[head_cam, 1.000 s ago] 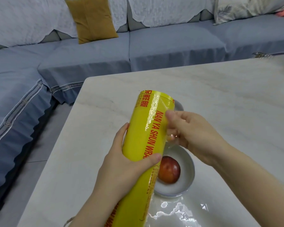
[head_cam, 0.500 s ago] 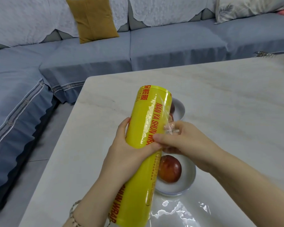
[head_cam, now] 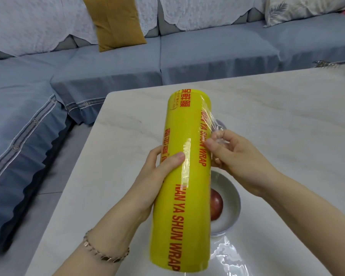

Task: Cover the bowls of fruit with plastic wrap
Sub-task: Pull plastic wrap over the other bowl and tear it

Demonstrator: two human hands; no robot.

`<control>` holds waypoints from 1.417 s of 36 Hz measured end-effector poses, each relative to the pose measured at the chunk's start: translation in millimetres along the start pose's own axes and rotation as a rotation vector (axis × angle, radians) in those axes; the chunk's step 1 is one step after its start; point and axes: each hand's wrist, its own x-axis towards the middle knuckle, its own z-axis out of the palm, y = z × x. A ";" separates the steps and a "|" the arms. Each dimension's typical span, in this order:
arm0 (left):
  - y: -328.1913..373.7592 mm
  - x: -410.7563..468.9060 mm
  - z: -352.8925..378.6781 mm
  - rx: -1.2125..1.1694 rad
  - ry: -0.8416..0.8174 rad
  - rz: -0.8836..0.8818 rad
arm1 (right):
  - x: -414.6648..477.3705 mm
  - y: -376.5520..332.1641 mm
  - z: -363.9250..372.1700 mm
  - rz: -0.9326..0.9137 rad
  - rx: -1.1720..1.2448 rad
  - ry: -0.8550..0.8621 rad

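My left hand [head_cam: 157,176] grips a big yellow roll of plastic wrap [head_cam: 185,186] with red lettering, held upright and tilted over the table. At the roll's right side my right hand [head_cam: 233,156] pinches the loose clear film edge [head_cam: 211,120], which is bunched between its fingers. Under the hands a white bowl [head_cam: 230,206] holds one red fruit [head_cam: 216,204], half hidden by the roll. Just the rim of a second bowl [head_cam: 220,123] peeks out behind the film. Another bowl [head_cam: 229,253], covered with shiny wrap, sits at the bottom edge.
The pale marble table [head_cam: 287,120] runs to the right and far side; its left edge drops to the floor. A blue-grey sofa [head_cam: 207,54] with a mustard cushion [head_cam: 118,22] wraps around the far and left sides. A small metal object [head_cam: 325,63] lies at the table's far right.
The roll has turned in my left hand and come nearer the camera. My right hand has moved from the roll's face to its right side, lifting the film edge away.
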 end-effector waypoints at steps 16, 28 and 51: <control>-4.0 3.5 -3.9 -0.002 0.203 0.092 | -20.1 23.1 -5.3 -0.038 -0.171 -0.155; -4.6 7.9 -3.3 -0.124 0.155 0.054 | -25.7 20.6 -5.1 0.126 -0.083 -0.210; -10.0 18.3 -20.2 -0.131 0.248 0.036 | -37.5 36.0 3.6 0.124 -0.131 -0.179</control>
